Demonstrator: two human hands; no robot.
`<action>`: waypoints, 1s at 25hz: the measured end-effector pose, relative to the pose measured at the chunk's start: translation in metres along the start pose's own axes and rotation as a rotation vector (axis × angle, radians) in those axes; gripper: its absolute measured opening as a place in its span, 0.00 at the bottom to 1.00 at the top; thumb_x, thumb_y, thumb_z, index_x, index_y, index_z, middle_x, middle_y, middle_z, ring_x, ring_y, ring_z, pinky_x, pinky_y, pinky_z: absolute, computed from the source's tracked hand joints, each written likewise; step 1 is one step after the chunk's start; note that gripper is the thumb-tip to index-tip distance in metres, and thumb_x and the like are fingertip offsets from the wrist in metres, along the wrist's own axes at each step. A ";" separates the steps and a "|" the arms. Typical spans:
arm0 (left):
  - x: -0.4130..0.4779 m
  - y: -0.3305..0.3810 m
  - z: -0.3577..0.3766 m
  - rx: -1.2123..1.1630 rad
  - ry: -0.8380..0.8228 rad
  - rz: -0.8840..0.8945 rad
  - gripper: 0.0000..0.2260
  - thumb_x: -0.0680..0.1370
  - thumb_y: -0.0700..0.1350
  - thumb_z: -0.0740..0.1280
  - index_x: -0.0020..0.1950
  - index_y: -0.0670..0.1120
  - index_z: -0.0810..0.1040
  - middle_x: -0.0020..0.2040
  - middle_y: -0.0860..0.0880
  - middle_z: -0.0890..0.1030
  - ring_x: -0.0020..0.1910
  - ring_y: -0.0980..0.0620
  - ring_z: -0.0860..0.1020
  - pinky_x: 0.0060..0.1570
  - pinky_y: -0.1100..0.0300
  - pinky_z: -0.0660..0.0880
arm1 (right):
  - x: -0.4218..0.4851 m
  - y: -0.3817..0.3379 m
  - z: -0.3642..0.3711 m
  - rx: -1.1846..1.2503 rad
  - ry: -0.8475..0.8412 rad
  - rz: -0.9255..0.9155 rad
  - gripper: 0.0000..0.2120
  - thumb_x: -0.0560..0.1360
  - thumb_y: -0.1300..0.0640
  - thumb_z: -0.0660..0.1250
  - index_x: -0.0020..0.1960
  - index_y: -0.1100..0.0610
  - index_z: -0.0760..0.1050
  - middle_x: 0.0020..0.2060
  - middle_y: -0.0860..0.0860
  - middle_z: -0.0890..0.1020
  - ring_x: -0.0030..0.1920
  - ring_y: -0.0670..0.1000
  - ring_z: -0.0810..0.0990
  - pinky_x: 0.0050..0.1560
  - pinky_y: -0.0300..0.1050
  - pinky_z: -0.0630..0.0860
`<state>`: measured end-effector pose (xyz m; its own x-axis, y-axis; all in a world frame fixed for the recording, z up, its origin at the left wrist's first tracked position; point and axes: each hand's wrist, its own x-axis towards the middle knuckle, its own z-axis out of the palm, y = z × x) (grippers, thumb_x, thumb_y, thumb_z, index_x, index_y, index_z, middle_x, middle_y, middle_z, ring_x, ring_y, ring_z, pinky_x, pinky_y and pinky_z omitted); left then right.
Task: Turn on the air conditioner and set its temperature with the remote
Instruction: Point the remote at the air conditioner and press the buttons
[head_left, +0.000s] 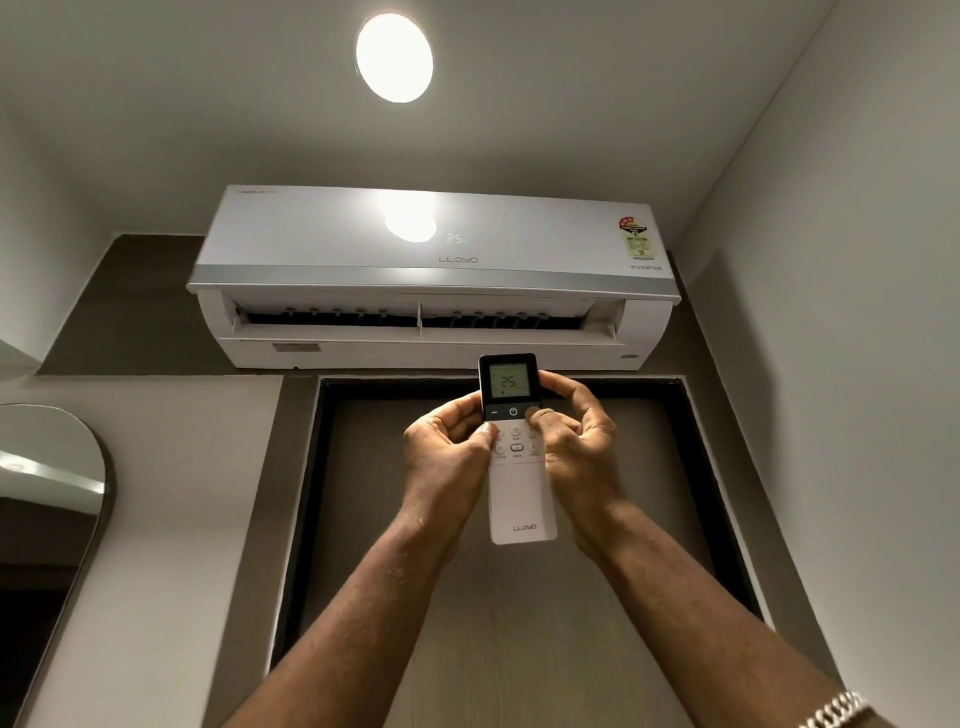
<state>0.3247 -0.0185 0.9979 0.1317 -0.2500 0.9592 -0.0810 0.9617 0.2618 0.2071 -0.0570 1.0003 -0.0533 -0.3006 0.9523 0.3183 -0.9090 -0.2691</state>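
Both hands hold the remote (521, 483) upright, its long axis pointing up at the AC (431, 280) straight above and beyond it. The left hand (449, 447) grips the left edge, thumb by the lower buttons. The right hand (574, 436) clasps the right edge, its thumb (540, 415) on the dark strip right of the power key, so it looks best placed to change the setting. Remote and AC both read 25; the flap is open, so the unit seems on.

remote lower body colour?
White on the remote, black around the screen; head view.
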 end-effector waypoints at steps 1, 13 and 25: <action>0.000 0.000 0.000 -0.005 -0.002 -0.004 0.14 0.75 0.37 0.66 0.47 0.57 0.78 0.46 0.55 0.84 0.44 0.58 0.84 0.35 0.66 0.79 | 0.000 0.000 0.000 -0.003 0.002 -0.003 0.15 0.78 0.60 0.61 0.62 0.48 0.70 0.40 0.53 0.85 0.37 0.53 0.86 0.37 0.54 0.84; 0.004 -0.001 0.005 0.044 0.111 -0.037 0.06 0.75 0.41 0.67 0.46 0.52 0.78 0.42 0.53 0.82 0.37 0.57 0.84 0.32 0.68 0.79 | -0.002 0.006 0.000 0.007 0.035 -0.012 0.15 0.78 0.61 0.62 0.62 0.48 0.71 0.39 0.54 0.85 0.37 0.53 0.86 0.34 0.48 0.84; 0.000 0.003 0.010 0.234 0.181 0.026 0.06 0.75 0.40 0.67 0.50 0.45 0.79 0.44 0.49 0.83 0.43 0.52 0.83 0.41 0.57 0.82 | -0.008 0.001 -0.001 -0.015 0.016 -0.014 0.14 0.78 0.61 0.62 0.59 0.45 0.71 0.39 0.52 0.85 0.35 0.50 0.86 0.33 0.46 0.83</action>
<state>0.3147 -0.0164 0.9999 0.2988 -0.1811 0.9370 -0.3093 0.9105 0.2746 0.2071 -0.0562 0.9926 -0.0725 -0.2924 0.9536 0.3036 -0.9172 -0.2581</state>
